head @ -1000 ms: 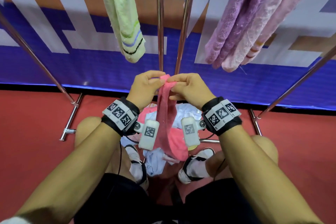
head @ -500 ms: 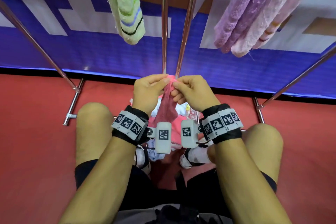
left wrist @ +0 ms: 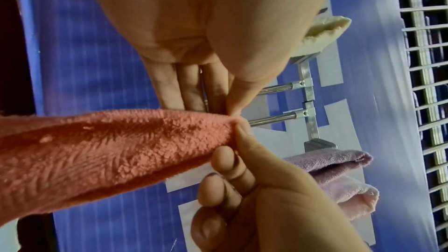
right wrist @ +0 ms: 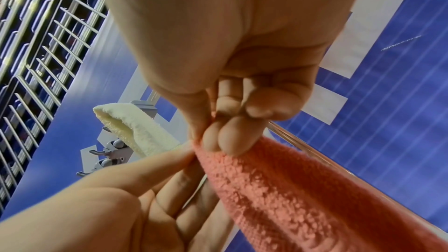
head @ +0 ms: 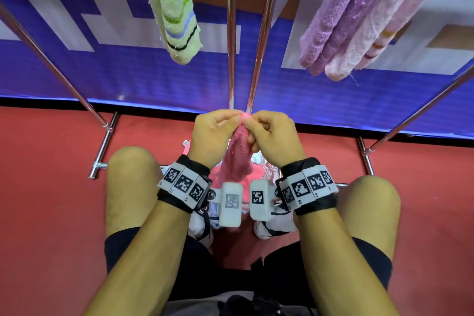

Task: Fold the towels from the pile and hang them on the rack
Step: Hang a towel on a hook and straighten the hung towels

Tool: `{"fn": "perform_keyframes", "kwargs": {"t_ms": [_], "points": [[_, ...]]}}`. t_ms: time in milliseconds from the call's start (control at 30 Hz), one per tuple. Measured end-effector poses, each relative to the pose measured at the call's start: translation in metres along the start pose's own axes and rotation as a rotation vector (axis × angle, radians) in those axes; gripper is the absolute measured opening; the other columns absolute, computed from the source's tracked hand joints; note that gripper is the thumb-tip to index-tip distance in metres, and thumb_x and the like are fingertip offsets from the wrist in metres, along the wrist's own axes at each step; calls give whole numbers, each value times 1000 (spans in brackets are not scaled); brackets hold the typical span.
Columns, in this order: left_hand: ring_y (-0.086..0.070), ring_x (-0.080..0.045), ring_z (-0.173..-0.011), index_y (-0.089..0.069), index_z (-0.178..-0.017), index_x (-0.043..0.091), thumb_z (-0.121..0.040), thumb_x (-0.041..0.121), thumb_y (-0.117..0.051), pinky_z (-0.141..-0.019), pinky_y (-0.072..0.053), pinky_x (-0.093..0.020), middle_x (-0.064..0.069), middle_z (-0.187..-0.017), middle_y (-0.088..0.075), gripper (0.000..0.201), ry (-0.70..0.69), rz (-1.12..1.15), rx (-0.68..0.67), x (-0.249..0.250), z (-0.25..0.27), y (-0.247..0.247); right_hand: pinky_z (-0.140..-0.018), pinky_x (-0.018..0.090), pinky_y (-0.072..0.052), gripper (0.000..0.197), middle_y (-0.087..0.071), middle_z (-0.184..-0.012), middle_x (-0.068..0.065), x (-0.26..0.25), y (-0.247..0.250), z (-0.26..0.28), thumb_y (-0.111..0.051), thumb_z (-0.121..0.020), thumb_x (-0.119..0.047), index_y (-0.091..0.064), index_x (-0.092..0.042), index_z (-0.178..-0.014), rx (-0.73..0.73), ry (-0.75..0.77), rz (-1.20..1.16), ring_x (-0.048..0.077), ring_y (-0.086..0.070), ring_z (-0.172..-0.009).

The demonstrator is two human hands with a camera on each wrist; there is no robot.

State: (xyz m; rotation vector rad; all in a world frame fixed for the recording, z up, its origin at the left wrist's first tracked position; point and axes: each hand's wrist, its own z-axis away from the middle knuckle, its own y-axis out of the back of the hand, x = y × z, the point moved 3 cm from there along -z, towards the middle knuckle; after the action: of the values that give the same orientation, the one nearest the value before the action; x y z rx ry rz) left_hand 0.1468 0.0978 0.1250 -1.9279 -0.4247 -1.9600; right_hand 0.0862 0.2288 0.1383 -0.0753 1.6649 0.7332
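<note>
A pink towel (head: 239, 154) hangs bunched from both hands, its top corner pinched between them. My left hand (head: 218, 131) pinches that corner from the left with thumb and forefinger, and my right hand (head: 269, 133) pinches it from the right. The wrist views show the same pinch on the pink towel (left wrist: 116, 150) (right wrist: 290, 179), with my left hand (left wrist: 232, 110) and my right hand (right wrist: 208, 141) meeting at its tip. Below, mostly hidden by the wrists, lies the pile (head: 259, 172) of pink and pale blue cloth. The rack's chrome bars (head: 260, 33) rise straight ahead.
A green striped towel (head: 174, 15) hangs on the rack at upper left, purple and pale pink towels (head: 359, 23) at upper right. Slanted rack legs (head: 51, 64) (head: 420, 113) stand on the red floor (head: 51, 187). My bare knees (head: 133, 174) flank the pile.
The camera has tilted down and my knees have risen into view. Both hands stay pinching the pink towel's top corner, drawn closer together, with less towel hanging visible.
</note>
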Motion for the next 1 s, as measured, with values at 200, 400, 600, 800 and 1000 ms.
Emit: {"fn": "perform_keyframes", "kwargs": {"t_ms": [200,400,600,800,1000], "points": [[-72,-21,-71,-73,-85,18,-94,2,-61,-74,-61,-39,-8,-76,-76,22,-7,-74,-91,6,0,0,-54,14,-42,27,-66,-57,4,0,4,-1,-61,-96,-31,-70,-22,-71,-34,16,83,16,-62,-48],[-73,-33,-83,-74,-86,23,-87,1,-63,-83,-59,-50,-11,-84,-76,25,0,-163,-114,0,-4,3,-57,16,-45,26,-65,-57,1,2,7,-4,-62,-95,-30,-73,-19,-74,-76,-16,120,14,-62,-49],[-74,-20,-83,-75,-93,6,-83,4,-75,-75,-57,-25,-11,-89,-77,10,28,-71,-166,11,-4,5,-63,31,-53,32,-66,-56,2,2,13,-9,-72,-86,-40,-72,-16,-65,-17,-10,157,19,-63,-55],[-73,-21,-77,-74,-88,4,-84,4,-73,-69,-57,-25,-16,-89,-76,5,92,25,-172,12,-10,7,-61,33,-54,36,-63,-53,1,-1,17,-10,-77,-81,-43,-69,-13,-61,10,3,148,21,-62,-56],[-73,-21,-73,-74,-82,6,-86,3,-68,-68,-59,-29,-13,-84,-76,8,110,135,-166,14,-15,6,-58,31,-49,30,-64,-60,11,-5,15,-11,-77,-83,-36,-70,-11,-67,2,34,52,28,-59,-59]]}}
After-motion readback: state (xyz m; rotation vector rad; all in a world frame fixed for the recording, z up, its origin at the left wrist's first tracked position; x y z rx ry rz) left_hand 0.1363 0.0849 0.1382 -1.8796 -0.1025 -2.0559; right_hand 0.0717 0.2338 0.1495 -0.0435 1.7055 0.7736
